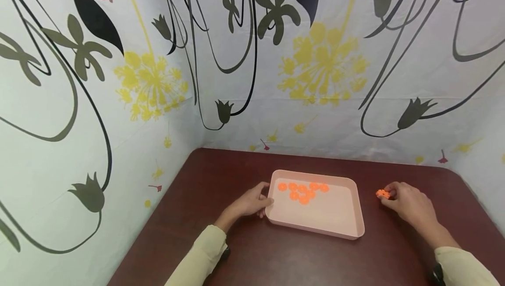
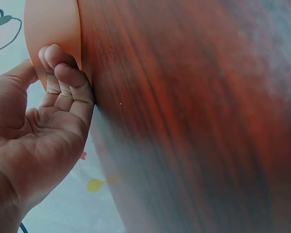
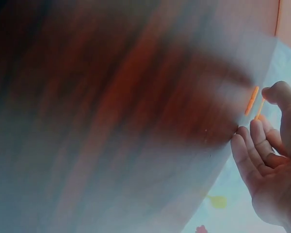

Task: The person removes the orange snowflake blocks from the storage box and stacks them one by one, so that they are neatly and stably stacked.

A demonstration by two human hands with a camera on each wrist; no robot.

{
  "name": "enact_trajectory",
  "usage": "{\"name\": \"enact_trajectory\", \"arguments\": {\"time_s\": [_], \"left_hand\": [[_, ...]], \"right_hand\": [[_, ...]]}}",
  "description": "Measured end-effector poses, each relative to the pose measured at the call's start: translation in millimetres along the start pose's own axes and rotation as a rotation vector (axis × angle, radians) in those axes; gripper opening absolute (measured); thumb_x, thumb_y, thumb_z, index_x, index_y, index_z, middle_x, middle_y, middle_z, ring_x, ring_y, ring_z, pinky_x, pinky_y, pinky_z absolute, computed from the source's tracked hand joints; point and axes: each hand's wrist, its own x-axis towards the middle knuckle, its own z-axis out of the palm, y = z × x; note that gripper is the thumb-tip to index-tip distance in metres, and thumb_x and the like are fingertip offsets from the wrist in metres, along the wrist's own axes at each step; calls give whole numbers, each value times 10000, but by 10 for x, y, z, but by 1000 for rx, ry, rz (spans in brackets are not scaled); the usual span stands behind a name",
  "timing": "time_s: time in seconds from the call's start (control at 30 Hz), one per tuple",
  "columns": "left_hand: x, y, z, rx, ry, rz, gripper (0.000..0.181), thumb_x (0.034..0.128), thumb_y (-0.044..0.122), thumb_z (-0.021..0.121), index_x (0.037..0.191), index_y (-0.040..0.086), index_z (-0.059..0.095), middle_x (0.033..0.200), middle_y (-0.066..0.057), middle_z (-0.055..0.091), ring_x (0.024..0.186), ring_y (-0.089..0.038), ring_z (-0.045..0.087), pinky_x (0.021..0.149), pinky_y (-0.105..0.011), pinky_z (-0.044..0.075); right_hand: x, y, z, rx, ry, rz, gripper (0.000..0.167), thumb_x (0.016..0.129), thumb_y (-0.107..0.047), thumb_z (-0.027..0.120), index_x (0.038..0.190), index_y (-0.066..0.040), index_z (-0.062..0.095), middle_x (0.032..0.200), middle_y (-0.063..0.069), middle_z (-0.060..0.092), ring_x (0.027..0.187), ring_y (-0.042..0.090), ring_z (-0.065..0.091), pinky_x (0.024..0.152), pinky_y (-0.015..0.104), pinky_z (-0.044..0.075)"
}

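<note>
My left hand (image 1: 249,200) (image 2: 43,126) grips the left wall of a pink tray (image 1: 315,223) (image 2: 56,24), its thumb over the rim and its other fingers outside. Several flat orange pieces (image 1: 303,188) lie inside, grouped toward the tray's back left. To the right of the tray, my right hand (image 1: 414,205) (image 3: 276,160) pinches a thin orange piece (image 3: 260,108) between thumb and fingertips. Another orange piece (image 3: 251,100) shows edge-on just beside it in the right wrist view; whether the two touch cannot be told. From the head, they appear as one orange cluster (image 1: 382,194).
The tray stands on a dark red-brown table (image 1: 244,251). Behind the table and along its left side hangs a white cloth (image 1: 244,80) with flower patterns. Both forearms, in light sleeves, reach in from the front.
</note>
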Motion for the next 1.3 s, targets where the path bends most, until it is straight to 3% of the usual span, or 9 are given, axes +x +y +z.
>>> {"name": "enact_trajectory", "arguments": {"time_s": [0.2,0.83,1.03,1.3], "left_hand": [[-8,-32,16,0,-1,-7,665,1029,268,691,1578,63,375,687,-43,666,545,-161,593,547,-285,508],[11,-39,14,-9,-6,3,655,1042,263,673,1580,58,362,684,-39,661,545,-156,588,545,-279,505],[12,-26,15,-16,-7,-3,657,1044,261,673,1580,50,357,676,-32,655,542,-152,582,542,-276,503],[-3,-14,13,-19,-9,-2,650,1046,255,668,1580,52,359,679,-35,657,538,-155,582,535,-279,500]], "right_hand": [[7,-5,7,-33,-34,-4,385,833,-294,864,1039,-4,717,904,133,738,762,275,671,627,511,518],[24,26,36,-53,-21,-8,348,839,-290,860,1030,-29,730,904,123,747,793,310,687,647,551,511],[27,35,65,-17,-41,-35,345,862,-231,836,1040,33,704,934,177,710,836,330,675,712,568,536],[-59,-163,63,23,48,-48,543,844,-290,866,1165,86,641,1077,262,621,917,385,624,761,603,524]]}}
